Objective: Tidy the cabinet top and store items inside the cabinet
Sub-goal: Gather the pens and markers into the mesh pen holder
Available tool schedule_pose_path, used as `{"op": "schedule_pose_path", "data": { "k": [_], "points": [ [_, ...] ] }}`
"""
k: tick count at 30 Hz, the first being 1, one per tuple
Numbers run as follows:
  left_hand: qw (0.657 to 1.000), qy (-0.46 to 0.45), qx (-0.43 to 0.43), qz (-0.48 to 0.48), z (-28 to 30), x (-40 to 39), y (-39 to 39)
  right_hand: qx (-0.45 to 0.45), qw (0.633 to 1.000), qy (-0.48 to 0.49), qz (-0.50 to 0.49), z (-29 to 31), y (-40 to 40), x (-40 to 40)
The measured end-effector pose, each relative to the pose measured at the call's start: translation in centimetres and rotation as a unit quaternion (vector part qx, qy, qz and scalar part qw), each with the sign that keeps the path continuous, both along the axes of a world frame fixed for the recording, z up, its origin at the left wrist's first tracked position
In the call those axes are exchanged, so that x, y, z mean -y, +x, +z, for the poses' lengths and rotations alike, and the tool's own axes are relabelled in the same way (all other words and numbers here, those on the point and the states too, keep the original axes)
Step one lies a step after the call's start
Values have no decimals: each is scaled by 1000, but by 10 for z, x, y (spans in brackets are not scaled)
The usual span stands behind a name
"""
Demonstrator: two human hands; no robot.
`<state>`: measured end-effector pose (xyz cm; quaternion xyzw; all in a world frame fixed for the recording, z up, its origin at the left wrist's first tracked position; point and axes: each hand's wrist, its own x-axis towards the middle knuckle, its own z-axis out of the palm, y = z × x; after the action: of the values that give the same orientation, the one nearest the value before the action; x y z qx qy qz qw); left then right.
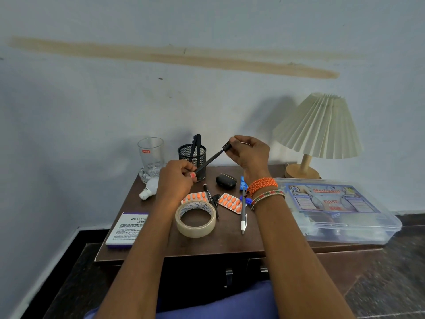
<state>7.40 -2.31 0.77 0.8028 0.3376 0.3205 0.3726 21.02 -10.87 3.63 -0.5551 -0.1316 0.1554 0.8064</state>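
Nearest me, my two forearms reach out over the dark brown wooden cabinet top (230,240), above the wide roll of clear packing tape (196,218). My left hand (176,180) is pinched shut on the lower end of a slim black pen (210,160), held in the air just in front of the black wire-mesh pen holder (192,155), while my right hand (249,153) is clamped on its black cap (227,146) at the upper end. If I push the cap on crooked it could slip from my fingertips and drop among the clutter, or my left wrist could nudge the clear drinking glass (150,155) beside the holder. I count two orange tablet strips (230,203), one white bulb (150,188), one black earbud case (226,180), one clear plastic first-aid box (333,208), one pleated cream lamp (318,127), and at least two more pens lying loose.
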Motion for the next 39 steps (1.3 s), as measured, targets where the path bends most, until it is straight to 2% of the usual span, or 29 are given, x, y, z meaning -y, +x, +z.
{"op": "schedule_pose_path", "data": {
  "k": [13,18,25,31,36,39],
  "points": [
    [1000,-2,5,2,3,-1,-4,0,998,20,-63,0,-2,-4],
    [1000,8,0,4,3,0,-4,4,1000,0,2,0,-6,-4],
    [1000,-1,4,-5,3,2,-4,-1,1000,-6,14,0,-5,-2],
    [991,-116,39,-55,7,17,5,53,997,-46,30,0,-8,-5],
    [980,-178,77,-41,11,22,10,108,988,-110,18,0,-8,-7],
    [974,-211,83,-28,12,26,12,122,986,-114,-2,-2,-9,-9]
  ]
}}
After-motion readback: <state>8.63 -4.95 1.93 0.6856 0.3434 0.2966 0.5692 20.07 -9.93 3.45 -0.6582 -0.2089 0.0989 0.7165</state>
